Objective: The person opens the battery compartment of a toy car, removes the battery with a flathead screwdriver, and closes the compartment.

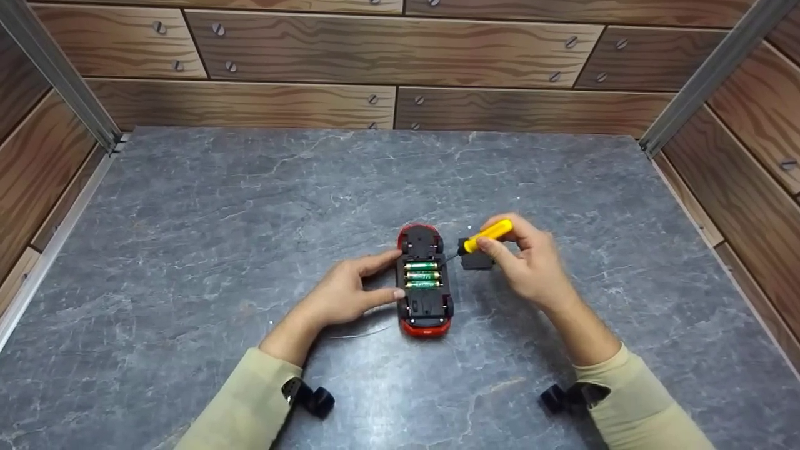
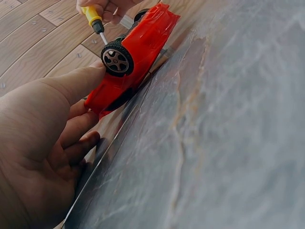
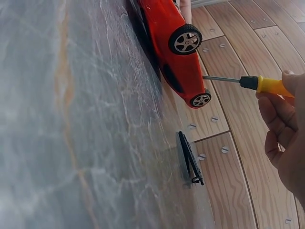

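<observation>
Fingers of right hand (image 1: 528,265) pinch screwdriver (image 1: 487,235) (left hand (image 1: 350,290) steadies car (image 1: 424,281)).

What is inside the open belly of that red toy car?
Three green batteries lie side by side in the toy car, which rests upside down. Whatever sits beneath them is covered. The lid lies beside the car.

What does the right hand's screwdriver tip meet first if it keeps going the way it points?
Probably the red toy car: the right hand aims the yellow screwdriver at its upturned underside, near the batteries. The exact spot is unclear.
</observation>
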Motion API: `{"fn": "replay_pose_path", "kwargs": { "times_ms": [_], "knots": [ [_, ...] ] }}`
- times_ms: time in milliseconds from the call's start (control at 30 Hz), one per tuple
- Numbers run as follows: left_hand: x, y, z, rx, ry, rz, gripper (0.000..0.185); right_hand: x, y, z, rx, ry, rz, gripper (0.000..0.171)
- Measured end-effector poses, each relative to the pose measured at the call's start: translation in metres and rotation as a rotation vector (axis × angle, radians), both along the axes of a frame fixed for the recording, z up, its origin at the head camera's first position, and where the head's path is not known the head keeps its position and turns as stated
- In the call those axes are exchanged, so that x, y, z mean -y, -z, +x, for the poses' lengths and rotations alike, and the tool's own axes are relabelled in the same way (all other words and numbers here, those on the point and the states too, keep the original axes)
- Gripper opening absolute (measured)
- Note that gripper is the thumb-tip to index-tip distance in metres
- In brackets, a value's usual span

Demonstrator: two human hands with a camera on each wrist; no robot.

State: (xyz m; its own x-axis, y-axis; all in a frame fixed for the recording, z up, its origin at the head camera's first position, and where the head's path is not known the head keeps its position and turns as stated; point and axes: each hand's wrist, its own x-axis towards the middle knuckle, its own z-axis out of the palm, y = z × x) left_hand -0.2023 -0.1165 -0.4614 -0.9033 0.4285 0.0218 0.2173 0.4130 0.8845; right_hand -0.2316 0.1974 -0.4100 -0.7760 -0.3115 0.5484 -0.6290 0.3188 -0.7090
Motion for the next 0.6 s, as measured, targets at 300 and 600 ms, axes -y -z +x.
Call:
{"fn": "replay_pose_path", "kwargs": {
  "times_ms": [300, 600],
  "knots": [
    [-0.0027, 0.0002, 0.0003, -0.011, -0.009, -0.009, 0.075, 0.0006, 0.0, 0.0021, 0.006, 0.026, 0.032, 0.01],
    [-0.0017, 0.0011, 0.0006, -0.039, -0.002, -0.01, 0.075, 0.0029, 0.0001, 0.0029, 0.037, 0.027, 0.021, 0.009]
  ]
}}
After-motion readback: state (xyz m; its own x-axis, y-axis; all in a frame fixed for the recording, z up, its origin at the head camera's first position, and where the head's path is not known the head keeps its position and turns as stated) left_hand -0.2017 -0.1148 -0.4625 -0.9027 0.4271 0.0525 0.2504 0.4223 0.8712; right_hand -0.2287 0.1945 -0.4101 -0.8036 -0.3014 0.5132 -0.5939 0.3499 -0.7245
